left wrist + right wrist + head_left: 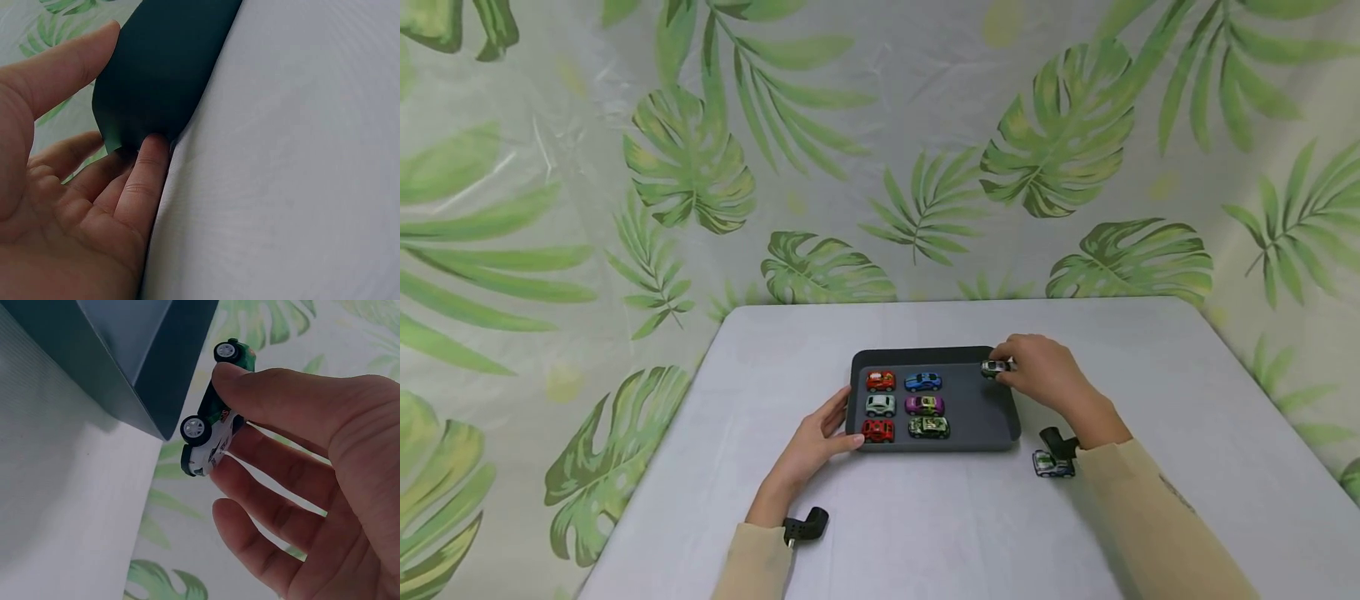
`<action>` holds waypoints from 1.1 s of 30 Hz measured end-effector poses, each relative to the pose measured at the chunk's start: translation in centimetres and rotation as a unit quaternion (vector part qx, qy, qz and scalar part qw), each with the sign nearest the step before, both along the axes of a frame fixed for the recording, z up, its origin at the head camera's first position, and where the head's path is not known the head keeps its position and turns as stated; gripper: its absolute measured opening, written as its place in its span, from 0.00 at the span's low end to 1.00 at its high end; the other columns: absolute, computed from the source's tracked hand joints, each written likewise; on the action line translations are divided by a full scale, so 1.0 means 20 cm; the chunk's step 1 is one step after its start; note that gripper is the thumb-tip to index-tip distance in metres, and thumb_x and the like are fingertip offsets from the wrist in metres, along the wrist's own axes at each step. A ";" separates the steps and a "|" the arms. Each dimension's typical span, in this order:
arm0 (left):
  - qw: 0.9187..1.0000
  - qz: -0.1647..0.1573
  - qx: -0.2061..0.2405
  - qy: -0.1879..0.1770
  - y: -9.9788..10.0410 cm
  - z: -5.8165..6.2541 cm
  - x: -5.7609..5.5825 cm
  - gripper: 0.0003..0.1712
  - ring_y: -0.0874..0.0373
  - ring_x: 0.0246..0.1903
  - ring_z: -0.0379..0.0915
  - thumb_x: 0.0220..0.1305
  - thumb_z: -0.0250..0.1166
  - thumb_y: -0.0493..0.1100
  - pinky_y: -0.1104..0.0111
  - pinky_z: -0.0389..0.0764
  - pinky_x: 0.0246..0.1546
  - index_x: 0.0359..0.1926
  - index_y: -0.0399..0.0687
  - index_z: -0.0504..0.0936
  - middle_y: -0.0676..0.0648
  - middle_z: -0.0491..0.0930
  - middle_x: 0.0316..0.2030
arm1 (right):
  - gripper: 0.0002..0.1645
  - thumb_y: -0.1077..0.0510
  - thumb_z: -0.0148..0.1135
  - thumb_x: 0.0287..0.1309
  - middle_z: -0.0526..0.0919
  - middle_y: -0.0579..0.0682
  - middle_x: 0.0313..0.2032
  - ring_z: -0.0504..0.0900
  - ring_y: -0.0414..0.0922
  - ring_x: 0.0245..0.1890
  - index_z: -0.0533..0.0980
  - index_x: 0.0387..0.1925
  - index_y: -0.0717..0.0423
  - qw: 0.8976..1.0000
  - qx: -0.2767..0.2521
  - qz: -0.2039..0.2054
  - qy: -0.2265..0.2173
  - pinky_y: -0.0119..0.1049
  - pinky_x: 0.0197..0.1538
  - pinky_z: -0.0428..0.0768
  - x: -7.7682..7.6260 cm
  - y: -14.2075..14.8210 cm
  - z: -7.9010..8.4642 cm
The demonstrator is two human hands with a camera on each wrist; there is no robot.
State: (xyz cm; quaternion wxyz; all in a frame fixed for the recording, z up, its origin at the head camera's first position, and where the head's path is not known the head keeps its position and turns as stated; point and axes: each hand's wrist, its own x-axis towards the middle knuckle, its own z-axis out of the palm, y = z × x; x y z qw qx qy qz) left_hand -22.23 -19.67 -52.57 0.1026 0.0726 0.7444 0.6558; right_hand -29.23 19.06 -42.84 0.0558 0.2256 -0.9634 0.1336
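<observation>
A dark grey tray (977, 425) lies on the table in the head view. Toward its left half stand two columns of toy cars: a red one (881, 381), a pale one (880, 406) and another red one (877, 431), then a blue one (922, 382), a purple one (924, 406) and a camouflage one (928, 427). My left hand (808, 446) grips the tray at its front left corner, thumb on the rim. Between thumb and fingers, my right hand (1047, 372) pinches a white and green toy car (215, 428) over the tray's back right corner.
One more toy car (1052, 464) sits on the white table (910, 525) to the right of the tray, partly beneath the right wrist camera (1058, 443). A leaf-patterned sheet (925, 125) hangs behind the table and along both sides.
</observation>
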 end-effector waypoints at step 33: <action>1.000 -0.002 0.009 0.004 0.00 -0.01 0.00 0.54 0.54 0.75 0.50 0.56 0.78 0.42 0.58 0.62 0.70 0.78 0.61 0.58 0.51 0.55 0.76 | 0.15 0.56 0.76 0.54 0.87 0.47 0.41 0.85 0.47 0.39 0.87 0.46 0.50 0.996 0.075 0.040 -0.030 0.47 0.37 0.84 -0.18 -0.23 -0.09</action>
